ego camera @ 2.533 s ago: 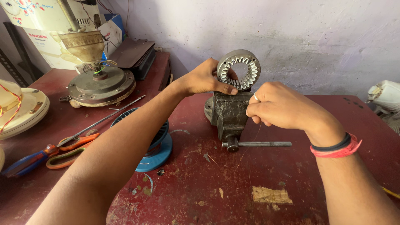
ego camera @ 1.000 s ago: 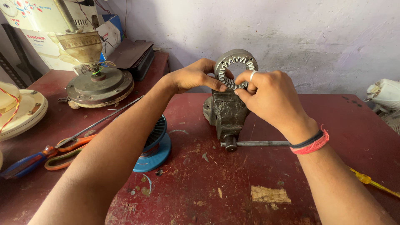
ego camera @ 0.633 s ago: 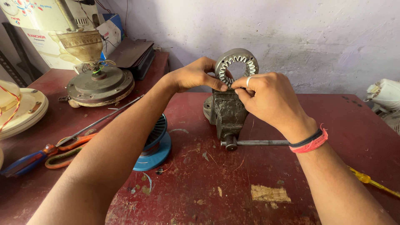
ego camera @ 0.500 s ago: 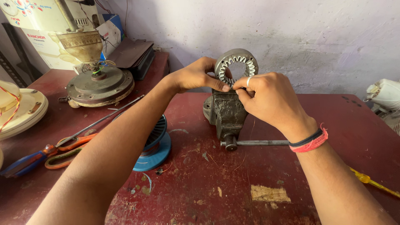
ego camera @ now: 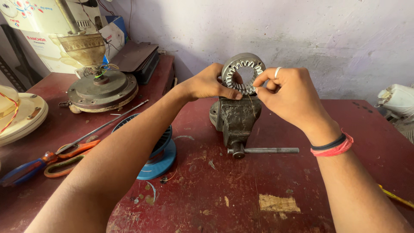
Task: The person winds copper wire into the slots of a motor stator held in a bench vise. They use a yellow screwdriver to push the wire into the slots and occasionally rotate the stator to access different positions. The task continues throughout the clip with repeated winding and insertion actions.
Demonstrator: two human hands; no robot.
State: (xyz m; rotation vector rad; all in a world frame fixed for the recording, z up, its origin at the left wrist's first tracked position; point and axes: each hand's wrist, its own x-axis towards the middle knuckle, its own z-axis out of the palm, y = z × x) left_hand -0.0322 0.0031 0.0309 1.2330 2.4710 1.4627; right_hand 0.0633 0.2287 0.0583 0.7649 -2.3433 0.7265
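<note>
A grey slotted metal stator ring (ego camera: 236,65) stands upright in the jaws of a dark bench vise (ego camera: 235,118) on the red table (ego camera: 241,194). My left hand (ego camera: 209,84) grips the ring's left side from behind. My right hand (ego camera: 286,95), with a ring on one finger and red and black wristbands, pinches a thin wire at the stator ring's lower right edge. The wire hangs down in front of the vise. The vise's handle bar (ego camera: 269,150) sticks out to the right.
A blue spool of wire (ego camera: 161,151) sits left of the vise under my left forearm. Scissors with orange handles (ego camera: 69,157), a long screwdriver (ego camera: 26,169), a ceiling fan motor (ego camera: 101,88), a white fan housing (ego camera: 19,116) and boxes lie at the left. A white object (ego camera: 396,99) is at far right.
My right hand rose from the vise's side to the stator ring and now pinches a wire at its lower right edge. My left hand stays on the ring.
</note>
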